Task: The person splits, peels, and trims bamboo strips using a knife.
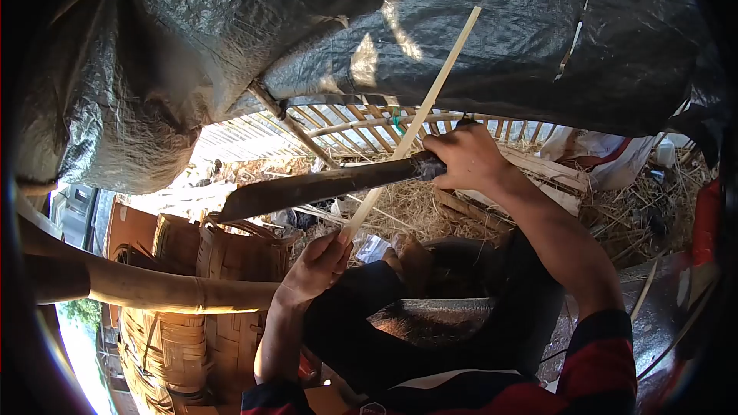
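Note:
My left hand (314, 267) pinches the lower end of a long, pale bamboo strip (442, 81), which slants up and to the right. Wrapped round the dark handle of a machete (307, 189) is my right hand (475, 157). The machete's broad, dark blade points left and crosses the strip above my left hand. Whether the blade's edge touches the strip I cannot tell. My legs, in dark trousers, are bent below, and one foot shows near my left hand.
A woven bamboo basket (231, 257) stands at the left, beside a thick bamboo pole (169, 286). Bamboo shavings (419, 219) litter the ground ahead. A slatted bamboo fence (361, 124) runs behind, and a black plastic sheet (500, 46) hangs above it.

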A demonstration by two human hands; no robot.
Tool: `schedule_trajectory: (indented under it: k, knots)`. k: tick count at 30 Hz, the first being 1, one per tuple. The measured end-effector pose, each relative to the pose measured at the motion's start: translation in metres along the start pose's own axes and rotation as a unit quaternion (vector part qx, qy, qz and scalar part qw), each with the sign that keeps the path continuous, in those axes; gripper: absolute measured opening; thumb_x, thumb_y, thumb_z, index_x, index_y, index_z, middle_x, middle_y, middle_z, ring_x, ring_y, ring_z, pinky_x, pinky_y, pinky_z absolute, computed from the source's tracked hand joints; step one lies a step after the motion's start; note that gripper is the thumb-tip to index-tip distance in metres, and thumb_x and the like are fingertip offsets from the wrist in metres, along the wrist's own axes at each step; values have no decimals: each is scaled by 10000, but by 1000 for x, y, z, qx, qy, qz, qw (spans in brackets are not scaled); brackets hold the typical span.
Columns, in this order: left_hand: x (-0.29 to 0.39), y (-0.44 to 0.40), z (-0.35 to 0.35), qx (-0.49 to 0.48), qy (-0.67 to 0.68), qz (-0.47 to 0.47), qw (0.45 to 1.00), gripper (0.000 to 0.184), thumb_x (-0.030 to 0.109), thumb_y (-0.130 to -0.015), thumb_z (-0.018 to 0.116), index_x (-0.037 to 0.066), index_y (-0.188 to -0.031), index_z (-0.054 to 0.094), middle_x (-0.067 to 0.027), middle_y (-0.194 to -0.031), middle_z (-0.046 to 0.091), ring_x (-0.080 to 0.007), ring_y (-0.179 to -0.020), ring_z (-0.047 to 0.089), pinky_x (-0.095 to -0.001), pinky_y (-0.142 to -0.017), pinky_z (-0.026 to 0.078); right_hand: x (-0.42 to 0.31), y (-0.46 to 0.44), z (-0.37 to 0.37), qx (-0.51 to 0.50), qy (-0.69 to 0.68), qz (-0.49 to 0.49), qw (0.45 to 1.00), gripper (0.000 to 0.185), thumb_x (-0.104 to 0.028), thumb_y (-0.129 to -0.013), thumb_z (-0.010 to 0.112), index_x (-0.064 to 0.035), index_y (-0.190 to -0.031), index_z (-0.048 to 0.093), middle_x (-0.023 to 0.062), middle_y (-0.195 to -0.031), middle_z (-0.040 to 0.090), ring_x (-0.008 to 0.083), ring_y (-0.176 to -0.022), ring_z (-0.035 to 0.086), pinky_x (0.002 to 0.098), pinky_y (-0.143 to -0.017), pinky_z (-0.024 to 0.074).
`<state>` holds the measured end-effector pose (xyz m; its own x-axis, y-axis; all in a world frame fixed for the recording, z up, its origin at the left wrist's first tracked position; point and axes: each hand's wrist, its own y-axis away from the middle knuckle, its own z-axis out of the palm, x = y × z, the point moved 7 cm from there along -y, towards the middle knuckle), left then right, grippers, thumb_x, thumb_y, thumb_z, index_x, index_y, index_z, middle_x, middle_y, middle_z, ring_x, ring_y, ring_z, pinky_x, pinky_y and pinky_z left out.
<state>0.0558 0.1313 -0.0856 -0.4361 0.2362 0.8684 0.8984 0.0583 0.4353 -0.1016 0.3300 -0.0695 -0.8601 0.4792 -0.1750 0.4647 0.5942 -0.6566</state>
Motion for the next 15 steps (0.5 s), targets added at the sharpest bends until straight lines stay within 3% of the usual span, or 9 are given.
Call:
schedule_trajectory:
  k: [2,3,4,6,7,10,13,15]
  knots:
    - [-3,-1,0,2,2,-17,1000,347,337,-1004,403,103,-756,465,56,-574,345,-34,-456,281,-206,-400,214,16,4,24,-131,60,15,989,553,-260,-537,735,-81,-1053,647,90,-847,671,257,-789,654,385,-723,506]
    - [-4,-1,0,2,2,-17,1000,347,337,-1004,403,103,-756,465,56,-574,345,-34,-456,281,-206,-400,214,20,4,20,-79,94,-11,992,557,-260,-515,745,-97,-1037,642,52,-773,665,240,-690,651,373,-647,507]
    - [-3,-1,-2,7,3,-9,1000,341,332,-1004,404,104,-758,467,54,-576,352,-35,-454,286,-206,-400,215,29,4,21,-79,95,-11,992,557,-260,-515,745,-97,-1037,642,52,-773,665,240,-690,651,373,-647,507]
    - [-3,-2,-2,12,5,-3,1000,335,327,-1004,406,104,-761,469,52,-578,360,-35,-453,290,-206,-399,217,26,6,0,69,86,-101,989,563,-273,-500,761,-114,-1026,636,38,-711,652,241,-612,639,364,-601,505]
    - [-3,-2,-2,19,3,-2,1000,335,330,-1002,409,106,-759,466,51,-577,360,-36,-452,290,-207,-399,218,37,8,9,-10,100,-46,994,584,-293,-487,778,-132,-1030,636,44,-751,659,242,-686,647,358,-630,507]
    - [-1,-1,-5,27,6,0,1000,334,335,-998,417,111,-753,458,49,-575,361,-38,-448,290,-208,-396,220,47,12,8,-25,76,-18,997,442,-230,-480,746,-118,-888,620,50,-829,665,252,-784,637,389,-707,497]
    - [-3,6,-14,27,39,-3,999,309,311,-998,420,101,-780,481,51,-576,371,-38,-448,301,-208,-396,228,59,18,-9,49,87,-24,995,448,-233,-498,749,-123,-914,626,76,-817,672,283,-801,645,392,-717,505]
    - [-15,18,-32,15,90,-18,996,268,273,-997,423,88,-824,513,55,-580,376,-38,-452,308,-209,-395,229,105,33,-9,-37,134,162,977,424,-246,-547,750,-128,-941,647,113,-783,672,322,-756,644,409,-696,516]
